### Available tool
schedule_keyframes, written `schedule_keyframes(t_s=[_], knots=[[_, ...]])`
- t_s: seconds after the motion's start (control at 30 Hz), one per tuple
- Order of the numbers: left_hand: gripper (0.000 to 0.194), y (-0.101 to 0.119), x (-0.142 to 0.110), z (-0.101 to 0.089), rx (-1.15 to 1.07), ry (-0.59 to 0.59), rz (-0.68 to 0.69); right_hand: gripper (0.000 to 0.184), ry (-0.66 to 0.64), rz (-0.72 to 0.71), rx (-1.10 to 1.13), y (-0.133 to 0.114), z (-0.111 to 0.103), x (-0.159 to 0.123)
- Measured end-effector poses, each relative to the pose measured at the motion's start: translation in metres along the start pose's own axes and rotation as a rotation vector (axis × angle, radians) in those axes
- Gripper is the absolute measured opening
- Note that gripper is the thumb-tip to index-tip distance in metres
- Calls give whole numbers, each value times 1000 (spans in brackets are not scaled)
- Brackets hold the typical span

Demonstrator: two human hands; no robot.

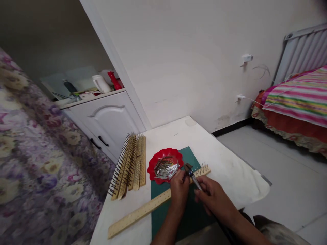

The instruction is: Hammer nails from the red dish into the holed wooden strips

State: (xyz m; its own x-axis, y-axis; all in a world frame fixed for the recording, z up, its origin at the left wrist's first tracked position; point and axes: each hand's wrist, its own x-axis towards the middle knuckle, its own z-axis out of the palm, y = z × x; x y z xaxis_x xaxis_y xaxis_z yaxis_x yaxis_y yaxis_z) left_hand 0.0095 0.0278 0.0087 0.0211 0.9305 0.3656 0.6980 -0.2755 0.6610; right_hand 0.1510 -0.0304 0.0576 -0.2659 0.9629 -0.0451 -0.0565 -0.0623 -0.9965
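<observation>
A long wooden strip [139, 213] with rows of small holes lies slantwise over a green mat [159, 223]. Nails [204, 166] stand upright in its far right end. My left hand [179, 190] rests over the strip with its fingers pinched together; what they hold, if anything, is hidden. My right hand [213, 197] is closed around the handle of a hammer [195, 180], whose head is just above and right of my left fingers. Beside my left hand sits a red scalloped bowl [152, 163] with many loose nails [167, 169] in it.
Several wooden strips full of upright nails [130, 161] lie side by side at the table's left. One loose nail [176, 134] lies on the white tabletop [163, 136] towards the back. A white cabinet [109, 119] and a floral curtain [51, 163] stand left, a bed [296, 98] right.
</observation>
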Motion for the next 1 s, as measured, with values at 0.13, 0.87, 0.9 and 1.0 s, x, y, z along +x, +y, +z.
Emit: schedule_keyframes(t_s=[0.13,0.87,0.9,1.0], knots=[[19,0,0,-1,-16,0,-3,18,10,-16,-7,-2,-2,-1],[11,-25,39,-63,367,-175,-45,16,32,-29,60,-12,-7,-6],[10,-26,42,-61,411,-203,-73,15,35,-29,52,-12,-8,-6],[7,-29,49,-56,487,-250,-136,14,37,-22,31,-12,-8,-6]])
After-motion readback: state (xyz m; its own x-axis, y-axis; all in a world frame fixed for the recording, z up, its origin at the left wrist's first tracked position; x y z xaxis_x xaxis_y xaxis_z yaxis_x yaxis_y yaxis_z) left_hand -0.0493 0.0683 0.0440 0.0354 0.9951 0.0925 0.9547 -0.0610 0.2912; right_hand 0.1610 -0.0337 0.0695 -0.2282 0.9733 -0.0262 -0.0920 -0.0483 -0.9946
